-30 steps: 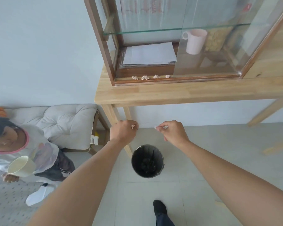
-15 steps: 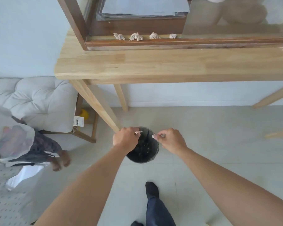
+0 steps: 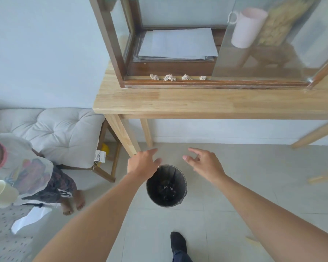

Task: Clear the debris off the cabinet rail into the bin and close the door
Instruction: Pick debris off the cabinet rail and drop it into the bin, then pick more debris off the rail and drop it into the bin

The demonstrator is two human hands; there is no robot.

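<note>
Several crumpled bits of debris (image 3: pixel 169 77) lie in a row on the dark wooden cabinet rail (image 3: pixel 216 83), left of the glass sliding door (image 3: pixel 273 44), which stands partly open. A black bin (image 3: pixel 166 186) stands on the floor below the table, with pale scraps inside. My left hand (image 3: pixel 143 163) hovers over the bin's left rim with fingers spread and nothing in it. My right hand (image 3: pixel 204 163) hangs above and right of the bin, fingers apart and empty.
The cabinet sits on a light wooden table (image 3: pixel 216 103); its front leg (image 3: pixel 123 135) is just left of my left hand. Inside are papers (image 3: pixel 178 44) and a pink mug (image 3: pixel 246 27). A cushioned chair (image 3: pixel 61 137) and a child holding a cup (image 3: pixel 0 193) are at left.
Both hands were pinched on small scraps over the bin; now they have opened and hold nothing. They have also risen and spread apart. The view tilted back up toward the cabinet.
</note>
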